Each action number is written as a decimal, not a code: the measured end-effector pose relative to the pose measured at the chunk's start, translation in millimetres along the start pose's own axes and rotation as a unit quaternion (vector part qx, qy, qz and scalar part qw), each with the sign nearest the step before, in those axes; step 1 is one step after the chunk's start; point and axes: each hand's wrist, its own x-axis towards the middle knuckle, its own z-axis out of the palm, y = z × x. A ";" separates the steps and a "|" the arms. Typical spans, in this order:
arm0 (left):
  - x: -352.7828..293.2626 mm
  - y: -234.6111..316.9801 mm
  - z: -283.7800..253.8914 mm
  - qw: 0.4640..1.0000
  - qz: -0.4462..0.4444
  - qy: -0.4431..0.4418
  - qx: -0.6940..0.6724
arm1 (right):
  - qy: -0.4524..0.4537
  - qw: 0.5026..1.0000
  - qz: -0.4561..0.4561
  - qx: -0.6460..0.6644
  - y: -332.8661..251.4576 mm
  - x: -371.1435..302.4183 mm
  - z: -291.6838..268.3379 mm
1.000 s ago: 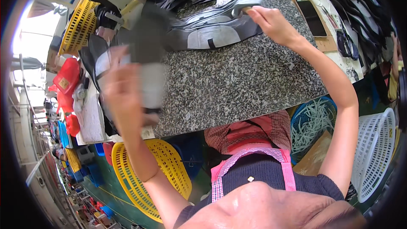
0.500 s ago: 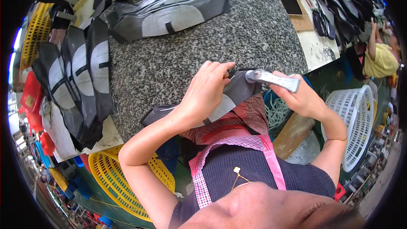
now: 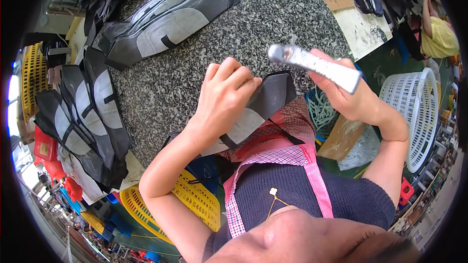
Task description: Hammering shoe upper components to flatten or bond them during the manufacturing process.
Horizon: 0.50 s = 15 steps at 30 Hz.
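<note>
A black and grey flat panel (image 3: 274, 93), of leather-like sheet, lies along the near edge of the stone slab. My left hand (image 3: 222, 98) is closed on its far edge, fingers curled and partly hiding it. In my right hand (image 3: 352, 98) is a silver metal hammer (image 3: 314, 63), gripped by its flat, flared handle. Its rounded head is raised, apart from the panel, above and to the right of my left fingers. The panel's left end is hidden behind my left forearm.
Similar panels (image 3: 175, 27) lie overlapped at the back of the speckled stone slab (image 3: 278, 14), with more (image 3: 102, 97) at its left. A yellow basket (image 3: 200, 199) stands below left, a white basket (image 3: 421, 117) at the right. Another person (image 3: 438, 36) is at the far right.
The hammer has risen off the panel with my right hand, moving up and slightly right. My left hand still grips the panel, a little further left. The whole view has tilted.
</note>
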 end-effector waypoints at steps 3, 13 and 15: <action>-2.0 2.1 0.1 0.997 0.046 0.002 0.066 | -0.123 0.992 0.033 0.008 18.3 5.7 10.5; -5.8 5.0 -6.6 0.996 -0.075 0.036 0.031 | -0.121 0.992 -0.022 -0.026 22.9 3.1 23.0; -13.1 3.1 -4.5 0.978 -0.167 0.016 -0.125 | -0.126 0.992 0.010 -0.020 23.8 8.0 19.8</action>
